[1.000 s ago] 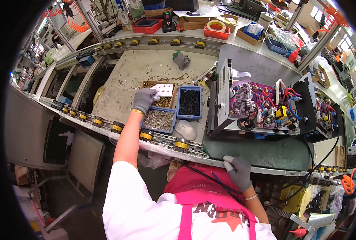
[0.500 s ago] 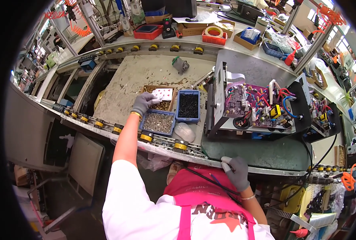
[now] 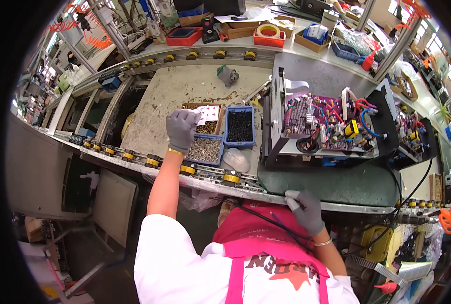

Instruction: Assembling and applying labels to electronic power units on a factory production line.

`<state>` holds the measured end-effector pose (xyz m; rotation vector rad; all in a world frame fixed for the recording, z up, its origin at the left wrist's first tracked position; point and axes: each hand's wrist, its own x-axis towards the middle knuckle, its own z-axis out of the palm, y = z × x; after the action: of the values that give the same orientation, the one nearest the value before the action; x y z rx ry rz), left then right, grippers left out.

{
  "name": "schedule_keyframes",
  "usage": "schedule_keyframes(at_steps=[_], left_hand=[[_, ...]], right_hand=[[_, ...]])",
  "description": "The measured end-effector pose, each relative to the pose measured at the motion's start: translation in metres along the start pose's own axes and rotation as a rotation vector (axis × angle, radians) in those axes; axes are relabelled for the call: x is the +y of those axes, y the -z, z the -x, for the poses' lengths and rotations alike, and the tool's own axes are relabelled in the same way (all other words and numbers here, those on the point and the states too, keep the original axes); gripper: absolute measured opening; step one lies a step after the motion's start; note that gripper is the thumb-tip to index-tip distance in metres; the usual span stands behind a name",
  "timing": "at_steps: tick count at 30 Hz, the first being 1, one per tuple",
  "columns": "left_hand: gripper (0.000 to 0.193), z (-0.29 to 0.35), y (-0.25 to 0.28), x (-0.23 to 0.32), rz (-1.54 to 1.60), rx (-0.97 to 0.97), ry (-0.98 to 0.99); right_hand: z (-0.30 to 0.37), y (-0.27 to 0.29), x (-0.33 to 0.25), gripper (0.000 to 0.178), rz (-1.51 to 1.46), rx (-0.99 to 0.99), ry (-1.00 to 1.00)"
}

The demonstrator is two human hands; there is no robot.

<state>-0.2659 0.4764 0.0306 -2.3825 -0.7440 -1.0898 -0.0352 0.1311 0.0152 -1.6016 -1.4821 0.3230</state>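
Note:
My left hand (image 3: 181,130), in a grey glove, is closed just left of a white sheet with small red marks (image 3: 208,114). Its curled fingers hide what they grip, if anything. The sheet lies over a small cardboard box of brass-coloured parts (image 3: 212,126). Below is a blue bin of small silvery metal parts (image 3: 205,150), partly behind my left wrist. To its right stands a blue bin of black parts (image 3: 240,126). My right hand (image 3: 307,212), gloved in grey with whitish fingertips, is curled at the bench's front edge; whether it pinches anything does not show.
An open-framed device with a purple circuit board and coloured wires (image 3: 327,121) stands on the right. A clear plastic bag (image 3: 236,160) sits near the bins, a grey bundle (image 3: 228,76) farther back. Yellow-wheeled rollers (image 3: 187,168) line the front edge. Black cables (image 3: 266,218) cross the apron.
My left hand has moved up and drawn its fingers back from the sheet's edge into a fist. The sheet has tilted slightly. My right hand stays by the bench edge; the view has shifted a little.

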Motion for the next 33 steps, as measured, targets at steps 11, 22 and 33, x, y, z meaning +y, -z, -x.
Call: schedule_keyframes(at_steps=[11, 22, 33], left_hand=[[0.017, -0.013, 0.094, 0.19, 0.413, 0.082, -0.738], [0.061, 0.0, 0.077, 0.256, 1.715, -0.769, 0.634], [0.042, -0.001, 0.078, 0.264, 1.721, -0.636, 0.828]], right_hand=[[-0.022, -0.006, -0.037, 0.04, -0.956, 0.118, -0.35], [0.007, 0.034, -0.006, 0.033, -0.628, 0.189, -0.473], [0.014, 0.044, 0.005, 0.015, -0.072, 0.187, -0.144]])
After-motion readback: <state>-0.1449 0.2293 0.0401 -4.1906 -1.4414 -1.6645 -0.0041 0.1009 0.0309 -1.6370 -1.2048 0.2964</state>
